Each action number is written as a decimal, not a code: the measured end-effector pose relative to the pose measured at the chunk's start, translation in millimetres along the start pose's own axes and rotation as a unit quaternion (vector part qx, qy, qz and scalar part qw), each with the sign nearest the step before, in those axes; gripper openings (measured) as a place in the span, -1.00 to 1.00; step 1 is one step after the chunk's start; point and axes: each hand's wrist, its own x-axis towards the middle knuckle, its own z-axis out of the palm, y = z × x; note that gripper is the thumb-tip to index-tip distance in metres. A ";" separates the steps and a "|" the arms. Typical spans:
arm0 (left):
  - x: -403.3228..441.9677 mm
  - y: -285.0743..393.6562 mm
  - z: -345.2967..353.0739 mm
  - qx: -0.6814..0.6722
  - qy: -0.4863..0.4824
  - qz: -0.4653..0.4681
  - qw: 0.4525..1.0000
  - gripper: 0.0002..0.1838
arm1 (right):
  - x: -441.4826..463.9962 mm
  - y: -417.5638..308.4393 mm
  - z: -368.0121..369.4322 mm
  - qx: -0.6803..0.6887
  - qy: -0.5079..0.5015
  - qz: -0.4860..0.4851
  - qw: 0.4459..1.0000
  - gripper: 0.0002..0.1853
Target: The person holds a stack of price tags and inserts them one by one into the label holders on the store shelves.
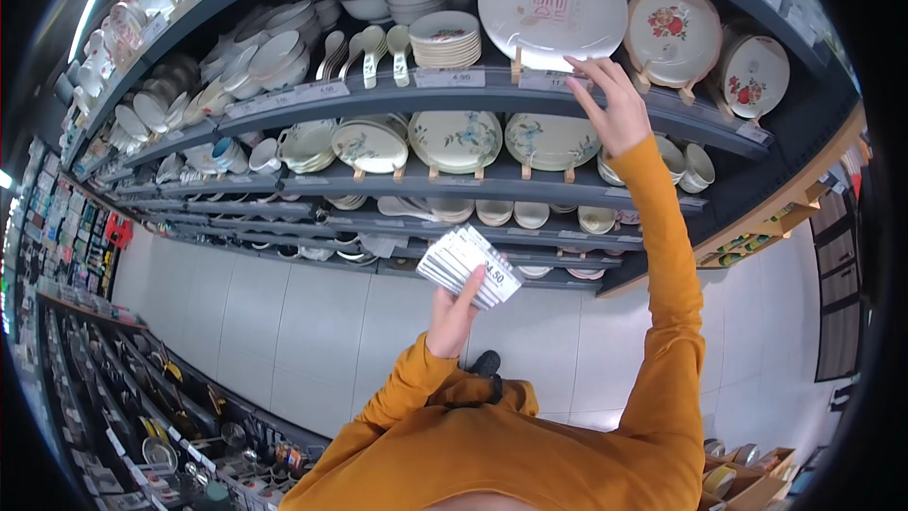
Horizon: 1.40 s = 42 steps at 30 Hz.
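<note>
My left hand [455, 318] is closed around a fanned stack of price tags [470, 263], thumb pressed on top; the uppermost reads about 24.50. My right hand [615, 106] reaches up to the shelf edge, thumb and fingers apart, with nothing seen between them. Its fingertips are at a price label [553, 79] in the shelf-edge strip; whether they touch it I cannot tell. Just above stands a large white oval plate [553, 5] with red printing, propped on a wooden stand. To its right is a plate with red flowers [672, 33].
Stacked bowls [448, 36] and ceramic spoons [375, 52] sit left of the large plate. The shelf below holds blue-flowered plates [456, 142] on stands and white cups [698, 167]. Behind me is another rack [142, 397] of kitchenware; open boxes [752, 483] stand at lower right.
</note>
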 end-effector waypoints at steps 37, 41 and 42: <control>-39.8 89.1 -71.0 -0.041 0.092 0.120 0.988 -0.69 | -78.8 -198.8 70.2 0.411 -0.266 0.176 0.854 -0.79; -61.7 122.4 -117.2 -0.055 0.079 0.108 0.990 -0.69 | -81.3 -252.4 97.7 0.299 -0.214 0.093 0.925 -0.81; -67.4 131.8 -131.3 -0.057 0.083 0.108 0.989 -0.69 | -81.1 -271.0 105.3 0.274 -0.206 0.093 0.935 -0.83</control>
